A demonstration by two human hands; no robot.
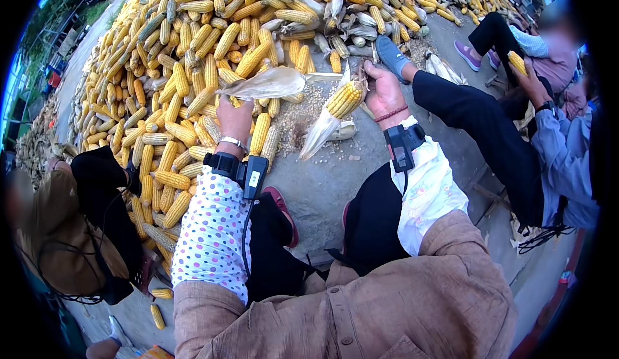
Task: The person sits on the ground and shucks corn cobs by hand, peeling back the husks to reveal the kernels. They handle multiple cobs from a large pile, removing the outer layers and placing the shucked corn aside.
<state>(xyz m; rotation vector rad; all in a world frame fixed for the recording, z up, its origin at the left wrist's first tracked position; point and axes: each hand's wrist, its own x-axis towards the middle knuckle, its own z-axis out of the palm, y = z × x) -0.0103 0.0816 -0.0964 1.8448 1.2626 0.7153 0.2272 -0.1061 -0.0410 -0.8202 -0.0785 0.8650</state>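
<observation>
My right hand (384, 88) grips an ear of corn (346, 99) near one end, at the dry husk leaves bunched there. Yellow kernels show along its middle, and a pale husk leaf (316, 134) hangs from it towards the ground. In my left hand (234, 119) is a strip of dry husk (266, 82), which stretches to the right in front of the heap. Below the ear, a husk-wrapped piece (342, 131) lies on the concrete, partly hidden. Loose kernels (290, 117) are scattered between my hands.
A big heap of husked corn ears (184, 78) spreads ahead and to the left. Unhusked ears (360, 30) lie at the heap's right. Seated people are on both sides; one person's shoe (391, 57) rests near my right hand, and another hand holds an ear (517, 63).
</observation>
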